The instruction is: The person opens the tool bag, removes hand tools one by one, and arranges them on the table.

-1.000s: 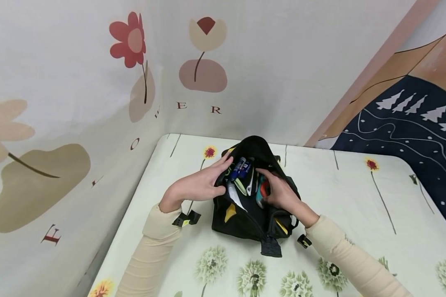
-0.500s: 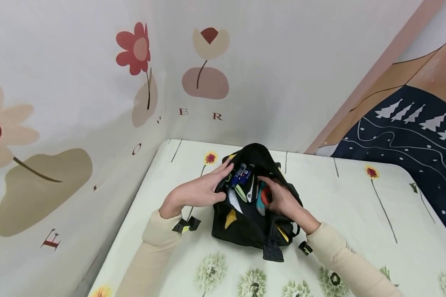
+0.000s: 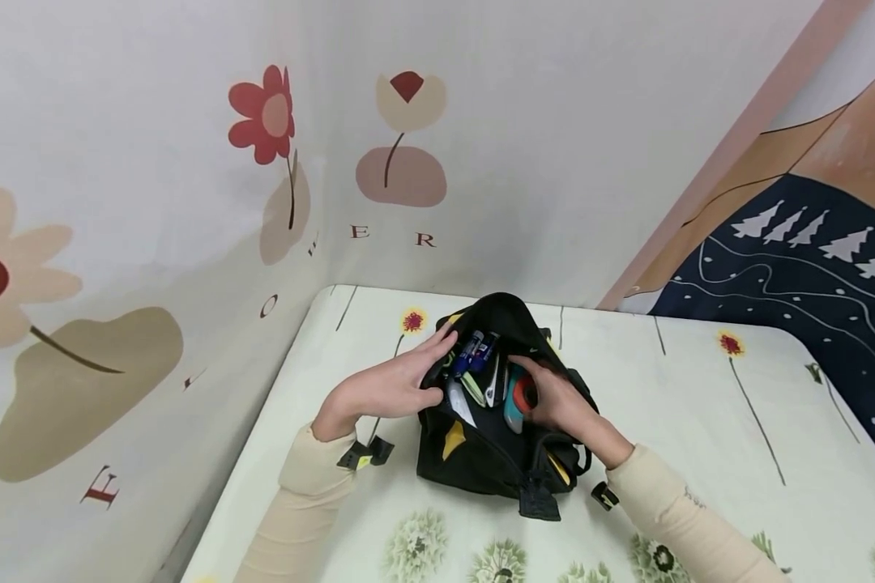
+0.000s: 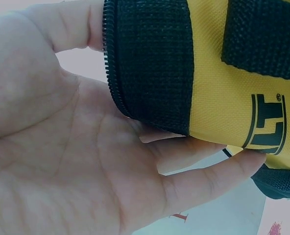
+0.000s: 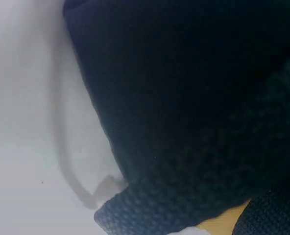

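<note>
A black and yellow zippered tool bag (image 3: 474, 474) stands open on the table. My left hand (image 3: 390, 382) grips its left rim; in the left wrist view the thumb passes behind the zipper edge and the fingers lie along the yellow side. Inside the bag, my right hand (image 3: 561, 398) curls round a teal thing (image 3: 513, 409) with a round red-orange part. Beside it lie two blue tubes (image 3: 468, 354), a slim pale-green item (image 3: 473, 389) and a white one (image 3: 492, 393). The right wrist view holds only dark bag fabric (image 5: 174, 98); the hand is hidden there.
Flower-printed cloth covers the table (image 3: 685, 389). Walls with printed flowers rise at the left (image 3: 211, 243) and back (image 3: 525, 227). A dark flap (image 3: 539, 498) hangs from the bag's front. Small black straps hang at both wrists.
The head view has tilted up, so everything sits lower in it. Slightly more of the teal and red-orange thing shows by my right hand. My left hand keeps its place on the rim.
</note>
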A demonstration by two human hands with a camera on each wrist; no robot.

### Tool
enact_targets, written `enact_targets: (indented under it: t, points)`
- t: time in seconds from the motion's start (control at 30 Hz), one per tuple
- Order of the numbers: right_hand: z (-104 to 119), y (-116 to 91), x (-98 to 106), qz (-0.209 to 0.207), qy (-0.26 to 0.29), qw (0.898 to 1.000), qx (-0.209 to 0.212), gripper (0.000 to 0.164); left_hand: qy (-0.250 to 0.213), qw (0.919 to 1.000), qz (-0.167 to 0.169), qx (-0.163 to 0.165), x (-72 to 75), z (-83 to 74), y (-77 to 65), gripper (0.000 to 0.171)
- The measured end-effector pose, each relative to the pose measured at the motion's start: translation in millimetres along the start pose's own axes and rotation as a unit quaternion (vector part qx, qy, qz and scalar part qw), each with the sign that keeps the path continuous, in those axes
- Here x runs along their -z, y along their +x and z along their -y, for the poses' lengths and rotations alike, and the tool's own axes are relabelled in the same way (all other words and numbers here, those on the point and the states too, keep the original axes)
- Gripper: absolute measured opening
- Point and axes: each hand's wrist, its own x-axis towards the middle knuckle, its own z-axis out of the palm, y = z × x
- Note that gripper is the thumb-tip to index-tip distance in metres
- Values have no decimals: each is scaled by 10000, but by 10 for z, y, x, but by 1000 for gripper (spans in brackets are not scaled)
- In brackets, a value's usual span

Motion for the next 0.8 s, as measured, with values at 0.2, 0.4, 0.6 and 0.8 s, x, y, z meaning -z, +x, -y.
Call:
enact_targets:
  t: [0.2, 0.4, 0.6, 0.8]
  points:
    - [-19, 0, 9, 0, 34, 9999, 124, 98, 3, 10000, 2, -32, -8, 6, 14, 85]
    - [-36, 0, 42, -258, 29, 9973, 690, 96, -14, 10000, 6, -39, 9, -13, 20, 85]
    - [-38, -31, 54, -468, 104, 9913, 1227, 97, 28, 10000, 30, -59, -4, -9, 25, 86]
    - [-1, -66, 62, -671, 258, 9858, 1518, 97, 33, 10000, 30, -21, -22, 2, 30, 86]
